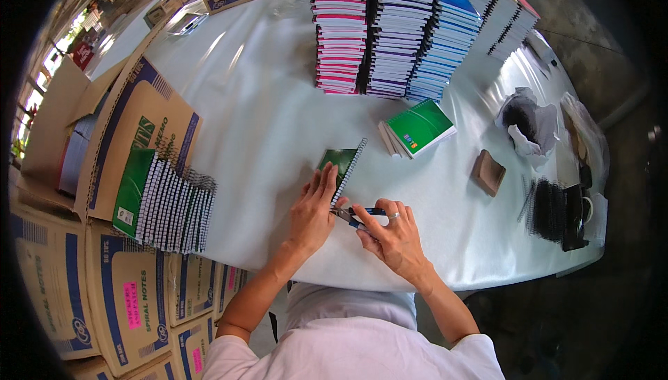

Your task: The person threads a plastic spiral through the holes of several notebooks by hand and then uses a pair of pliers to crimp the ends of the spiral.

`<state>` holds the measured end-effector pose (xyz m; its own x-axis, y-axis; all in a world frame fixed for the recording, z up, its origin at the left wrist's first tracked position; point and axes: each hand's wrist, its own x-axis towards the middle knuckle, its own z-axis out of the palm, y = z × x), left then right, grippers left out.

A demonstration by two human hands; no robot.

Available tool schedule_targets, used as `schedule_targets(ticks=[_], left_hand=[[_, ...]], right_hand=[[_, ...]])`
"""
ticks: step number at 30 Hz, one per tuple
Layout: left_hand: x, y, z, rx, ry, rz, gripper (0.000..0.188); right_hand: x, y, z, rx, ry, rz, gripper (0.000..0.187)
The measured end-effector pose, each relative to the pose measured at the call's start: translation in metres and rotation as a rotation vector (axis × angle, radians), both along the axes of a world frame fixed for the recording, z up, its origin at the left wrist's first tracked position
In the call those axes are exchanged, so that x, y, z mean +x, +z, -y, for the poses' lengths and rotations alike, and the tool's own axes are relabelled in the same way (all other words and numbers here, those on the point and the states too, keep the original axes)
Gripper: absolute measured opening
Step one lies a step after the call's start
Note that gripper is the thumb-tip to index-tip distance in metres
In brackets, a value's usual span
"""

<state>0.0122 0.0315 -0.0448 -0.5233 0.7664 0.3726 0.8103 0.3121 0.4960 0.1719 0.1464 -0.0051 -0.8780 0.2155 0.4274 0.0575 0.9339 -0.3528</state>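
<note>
A small green spiral notebook (340,166) lies slanted on the table in front of me, its wire coil along the right edge. My left hand (314,204) rests on its cover, fingers stretched and pressing it down. In my right hand (391,232) is a pair of pliers (356,219) with dark blue handles. Its metal jaws meet the near end of the coil; whether they grip the wire is hidden by my left fingers. Beyond, to the right, sits a short pile of green notebooks (419,130).
Tall stacks of pink (341,32), purple (398,39) and blue notebooks (443,43) stand at the back. At left, a row of coiled notebooks (174,203) leans by an open carton (149,119). Right: a brown block (488,173), paper-wrapped coils (523,119), loose black coils (546,209).
</note>
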Motion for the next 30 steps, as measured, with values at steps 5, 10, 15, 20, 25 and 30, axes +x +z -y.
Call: schedule_targets(ticks=[5,10,15,20,25,30], left_hand=[[-0.001,0.005,-0.002,0.034,0.006,-0.048,0.065],[-0.001,0.005,-0.003,0.033,0.030,-0.074,0.064],[-0.003,0.010,-0.001,0.020,0.066,-0.106,0.064],[-0.007,0.025,0.014,0.027,0.103,-0.236,0.068],[-0.035,0.140,0.092,0.023,0.167,-0.447,0.069],[-0.070,0.199,0.192,-0.137,0.500,-0.476,0.066]], right_hand=[[-0.002,0.003,0.000,0.073,-0.009,0.007,0.050],[-0.003,0.005,-0.001,0.148,-0.025,-0.025,0.047],[-0.010,0.008,-0.005,-0.268,0.026,0.147,0.038],[-0.024,0.036,-0.017,-0.591,0.269,0.258,0.025],[-0.001,0.021,-0.042,-0.222,-0.090,0.157,0.028],[0.021,-0.014,-0.064,0.326,-0.150,0.158,0.037]])
